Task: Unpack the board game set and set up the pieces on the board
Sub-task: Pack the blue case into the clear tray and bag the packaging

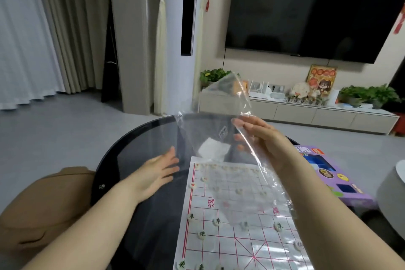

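A white paper board point(221, 247) with a red grid lies on the dark round glass table point(135, 142). Several small white round pieces point(218, 222) with green or red characters stand on its lines. My right hand point(260, 140) is raised above the board's far end, shut on a large clear plastic bag point(208, 125) that hangs open and empty. My left hand point(157, 171) hovers flat over the table just left of the board, fingers spread, holding nothing. A folded white paper point(212, 150) lies beyond the board, seen through the bag.
A purple game box point(328, 173) lies on the table's right side. A tan cushion point(43, 208) sits at the left, a grey round stool point(392, 199) at the right. A TV, low cabinet and potted plants line the far wall.
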### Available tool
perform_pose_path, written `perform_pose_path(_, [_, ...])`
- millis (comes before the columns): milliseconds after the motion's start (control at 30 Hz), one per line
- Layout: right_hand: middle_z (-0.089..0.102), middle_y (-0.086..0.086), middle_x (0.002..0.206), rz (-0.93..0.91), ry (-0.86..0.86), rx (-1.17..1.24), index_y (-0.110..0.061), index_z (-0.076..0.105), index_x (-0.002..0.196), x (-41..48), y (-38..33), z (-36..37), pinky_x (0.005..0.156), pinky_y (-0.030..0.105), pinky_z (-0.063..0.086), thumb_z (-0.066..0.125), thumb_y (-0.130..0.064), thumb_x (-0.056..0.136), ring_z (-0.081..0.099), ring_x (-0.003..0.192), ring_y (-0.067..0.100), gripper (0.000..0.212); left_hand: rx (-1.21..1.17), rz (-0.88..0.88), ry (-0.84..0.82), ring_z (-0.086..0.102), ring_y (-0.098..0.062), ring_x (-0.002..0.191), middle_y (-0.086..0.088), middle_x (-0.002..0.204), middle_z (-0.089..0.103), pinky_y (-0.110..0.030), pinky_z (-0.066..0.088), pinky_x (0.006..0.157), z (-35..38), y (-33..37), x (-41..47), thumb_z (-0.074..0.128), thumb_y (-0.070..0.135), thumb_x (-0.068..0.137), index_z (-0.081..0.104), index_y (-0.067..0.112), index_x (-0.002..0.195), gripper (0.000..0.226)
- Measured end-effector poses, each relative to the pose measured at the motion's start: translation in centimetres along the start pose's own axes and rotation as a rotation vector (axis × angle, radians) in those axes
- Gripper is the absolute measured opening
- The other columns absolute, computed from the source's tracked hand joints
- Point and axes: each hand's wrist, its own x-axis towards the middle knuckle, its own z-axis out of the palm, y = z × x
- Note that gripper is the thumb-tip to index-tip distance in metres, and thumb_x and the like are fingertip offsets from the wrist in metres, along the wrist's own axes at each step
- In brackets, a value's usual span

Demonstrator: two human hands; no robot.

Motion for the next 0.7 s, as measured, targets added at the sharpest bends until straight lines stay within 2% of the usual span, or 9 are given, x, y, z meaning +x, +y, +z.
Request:
perform_pose_path(67, [0.072, -0.012, 0.071, -0.028, -0.006, 0.026, -0.016, 0.058, 0.089, -0.1, -0.3, -0.2, 0.049, 0.018, 0.052, 0.050, -0.008, 0.075, 0.066, 0.054, 0.008, 0.018, -0.036, -0.015, -0.087, 0.051, -0.020, 0.112, -0.003, 0.125, 0.052, -0.033, 0.040, 0.095, 1.2, -0.1, 0.1, 0.042, 0.047, 0.076, 0.039, 0.009, 0.132, 0.068])
perform_pose_path(167, [0.072, -0.013, 0.068, -0.028, 0.017, 0.033, -0.017, 0.057, 0.089, 0.1, -0.2, -1.1, 0.048, 0.017, 0.052, 0.040, -0.002, 0.089, 0.066, 0.054, 0.007, 0.023, -0.138, 0.003, -0.163, 0.064, -0.018, 0.090, -0.004, 0.100, 0.067, -0.034, 0.052, 0.081, 1.4, 0.2, 0.3, 0.050, 0.031, 0.075, 0.058, 0.010, 0.107, 0.039])
perform_pose_path(233, [0.072, -0.012, 0.069, -0.017, 0.043, 0.017, -0.016, 0.058, 0.091, 0.2, 0.1, -1.8, 0.050, 0.017, 0.053, 0.038, -0.001, 0.090, 0.067, 0.056, 0.006, 0.024, -0.130, 0.017, -0.144, 0.067, -0.016, 0.077, -0.006, 0.088, 0.070, -0.031, 0.056, 0.072, 1.1, 0.2, 0.4, 0.054, 0.016, 0.077, 0.061, 0.009, 0.099, 0.024])
perform_pose_path(300, [0.072, -0.008, 0.070, -0.004, 0.056, 0.027, -0.012, 0.058, 0.092, 0.2, 0.3, -2.3, 0.051, 0.018, 0.054, 0.040, 0.001, 0.089, 0.068, 0.059, 0.007, 0.023, -0.138, 0.034, -0.089, 0.067, -0.013, 0.068, -0.006, 0.080, 0.069, -0.029, 0.056, 0.067, 0.9, 0.2, 0.6, 0.050, 0.004, 0.084, 0.061, 0.009, 0.094, 0.016])
perform_pose_path(400, [0.071, -0.001, 0.069, 0.037, 0.044, 0.048, -0.009, 0.059, 0.091, 0.1, 0.7, -3.0, 0.047, 0.016, 0.052, 0.048, 0.001, 0.083, 0.063, 0.052, 0.007, 0.018, -0.198, 0.055, -0.006, 0.067, -0.010, 0.060, -0.002, 0.068, 0.069, -0.025, 0.058, 0.059, 0.5, 0.6, 1.0, 0.047, -0.004, 0.087, 0.060, 0.008, 0.094, 0.019])
perform_pose_path(533, [0.069, 0.003, 0.079, 0.135, 0.092, -0.284, -0.012, 0.063, 0.085, 0.4, 1.6, -4.0, 0.046, 0.020, 0.052, 0.045, 0.005, 0.088, 0.066, 0.054, 0.010, 0.024, -0.182, 0.097, 0.117, 0.065, -0.007, 0.052, 0.001, 0.057, 0.068, -0.018, 0.054, 0.049, -0.5, 1.4, 1.7, 0.048, -0.009, 0.085, 0.057, 0.006, 0.096, 0.021])
perform_pose_path(633, [0.073, -0.003, 0.069, 0.121, 0.143, -0.345, -0.011, 0.064, 0.078, 0.6, 2.2, -4.5, 0.043, 0.020, 0.051, 0.041, 0.009, 0.090, 0.067, 0.053, 0.010, 0.032, -0.090, 0.140, 0.147, 0.065, -0.005, 0.051, 0.003, 0.056, 0.068, -0.017, 0.053, 0.048, -1.3, 2.2, 2.0, 0.052, -0.010, 0.083, 0.055, 0.007, 0.102, 0.026])
perform_pose_path(700, [0.072, 0.000, 0.063, 0.097, 0.156, -0.307, -0.012, 0.068, 0.066, 0.7, 2.3, -4.5, 0.044, 0.020, 0.052, 0.040, 0.010, 0.089, 0.067, 0.052, 0.011, 0.043, -0.059, 0.150, 0.103, 0.065, -0.005, 0.051, 0.003, 0.056, 0.067, -0.018, 0.054, 0.049, -1.8, 2.8, 1.9, 0.051, -0.008, 0.083, 0.055, 0.009, 0.105, 0.028])
